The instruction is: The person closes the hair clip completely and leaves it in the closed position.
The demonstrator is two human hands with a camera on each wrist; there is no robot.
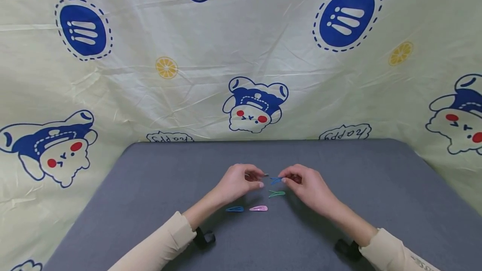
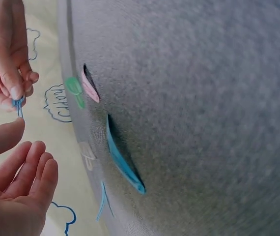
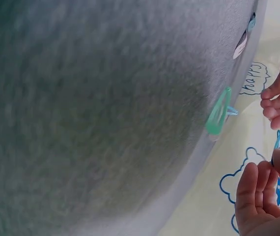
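Shut blue clip (image 1: 235, 209) first, lying on the grey table (image 1: 180, 166). Above and a bit right of it, the left hand (image 1: 241, 181): thumb and fingers well apart, wide gap, nothing in them. Left wrist view adds a pale clip (image 2: 87, 156) and a thin blue clip (image 2: 101, 201) farther out on the table, both blurred. Pink clip (image 1: 258, 208) lies just beside the shut blue clip, not touching. Grey bit (image 1: 266, 175) by the left fingertips, too small to tell what it is or whether it touches. Then the held clip (image 1: 276, 180), also blue: off the table, between the hands, free end toward the left hand, looks sprung open. Green clip (image 1: 277, 193) lies on the table below it in the head view, open. Last, the right hand (image 1: 306, 185): thumb and fingers narrow, pinching the held clip at one end.

Step in hand, as judged: working the held clip between both hands. Next move would call for the left thumb and fingers to close on the free end, without the right pinch slipping; thin part, so a small, accurate pinch.
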